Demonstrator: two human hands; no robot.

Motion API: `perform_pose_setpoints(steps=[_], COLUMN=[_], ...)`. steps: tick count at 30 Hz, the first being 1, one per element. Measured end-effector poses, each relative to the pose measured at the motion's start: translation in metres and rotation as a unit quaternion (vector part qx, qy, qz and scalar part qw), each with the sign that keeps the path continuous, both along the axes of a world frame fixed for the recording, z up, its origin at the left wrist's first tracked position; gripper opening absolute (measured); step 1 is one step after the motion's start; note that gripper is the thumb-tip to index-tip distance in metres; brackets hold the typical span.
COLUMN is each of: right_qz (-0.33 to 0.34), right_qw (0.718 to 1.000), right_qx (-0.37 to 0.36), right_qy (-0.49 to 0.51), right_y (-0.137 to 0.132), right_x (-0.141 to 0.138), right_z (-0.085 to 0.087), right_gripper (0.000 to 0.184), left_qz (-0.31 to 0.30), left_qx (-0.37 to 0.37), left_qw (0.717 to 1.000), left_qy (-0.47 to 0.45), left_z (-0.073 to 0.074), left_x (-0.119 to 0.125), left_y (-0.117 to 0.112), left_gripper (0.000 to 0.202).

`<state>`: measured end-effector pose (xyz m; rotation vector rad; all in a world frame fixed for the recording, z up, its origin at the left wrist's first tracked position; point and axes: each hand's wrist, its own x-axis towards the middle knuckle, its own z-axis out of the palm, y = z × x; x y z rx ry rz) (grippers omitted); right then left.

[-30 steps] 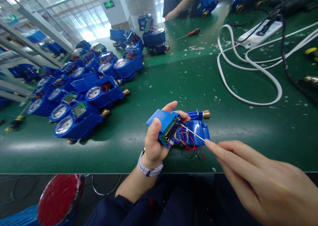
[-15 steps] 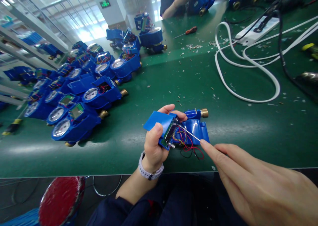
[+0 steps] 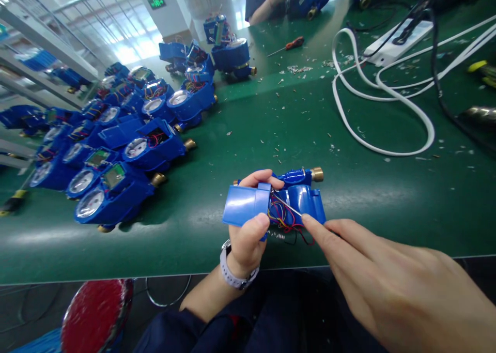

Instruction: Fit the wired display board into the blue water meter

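Just below the centre of the frame, the left hand (image 3: 248, 247) grasps a blue cover (image 3: 245, 204), thumb on its near edge, fingers (image 3: 259, 176) round its far side. The right hand (image 3: 387, 278) holds a thin metal rod (image 3: 289, 204) reaching the cover's right edge, beside coloured wires (image 3: 279, 216).

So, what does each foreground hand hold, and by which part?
The left hand holds the blue casing, thumb at its near edge, fingers at the far one. The right hand holds a thin metal tool; its gripped end is hidden.
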<state>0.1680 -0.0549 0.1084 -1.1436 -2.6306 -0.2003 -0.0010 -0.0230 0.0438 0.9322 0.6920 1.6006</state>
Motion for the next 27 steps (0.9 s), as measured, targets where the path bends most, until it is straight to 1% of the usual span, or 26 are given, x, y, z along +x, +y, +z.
perform_pose_setpoints(steps=[5, 7, 10, 12, 16, 17, 19, 22, 25, 27], right_qz=[0.005, 0.011, 0.023, 0.02, 0.01, 0.012, 0.015, 0.016, 0.021, 0.024], right_qw=[0.991, 0.988, 0.992, 0.992, 0.987, 0.988, 0.99, 0.996, 0.999, 1.0], right_qx=[-0.09, -0.098, -0.07, -0.068, -0.09, -0.091, -0.085, -0.048, 0.001, 0.013], right_qy=[0.096, 0.116, 0.105, 0.107, 0.13, 0.127, 0.111, 0.077, 0.033, 0.004], right_y=[0.01, 0.011, 0.01, 0.01, 0.01, 0.01, 0.009, 0.007, 0.006, 0.006], right_x=[0.005, 0.006, 0.008, 0.008, 0.008, 0.009, 0.01, 0.011, 0.008, 0.004], right_z=[-0.011, -0.014, -0.016, -0.016, -0.014, -0.013, -0.011, -0.008, -0.003, 0.0], right_gripper=[0.037, 0.036, 0.037, 0.037, 0.038, 0.038, 0.04, 0.046, 0.051, 0.052], left_qz=[-0.014, -0.011, 0.0, 0.001, -0.005, -0.008, -0.008, -0.002, 0.024, 0.044], left_qx=[-0.024, -0.03, -0.024, -0.004, 0.053, 0.057, 0.049, 0.02, 0.005, 0.01], left_qw=[1.0, 0.999, 1.0, 1.0, 0.998, 0.997, 0.996, 0.998, 0.999, 0.998], left_qy=[-0.01, -0.005, 0.005, 0.014, 0.046, 0.058, 0.069, 0.051, 0.043, 0.038], left_z=[0.003, 0.006, 0.008, 0.006, -0.002, -0.003, -0.003, 0.002, 0.007, 0.008], left_x=[-0.002, -0.001, 0.0, -0.001, -0.005, -0.006, -0.007, -0.004, 0.0, 0.002], left_y=[0.0, 0.0, 0.001, 0.003, 0.006, 0.006, 0.005, 0.001, -0.002, -0.003], left_gripper=[0.048, 0.046, 0.04, 0.043, 0.076, 0.078, 0.073, 0.066, 0.058, 0.05])
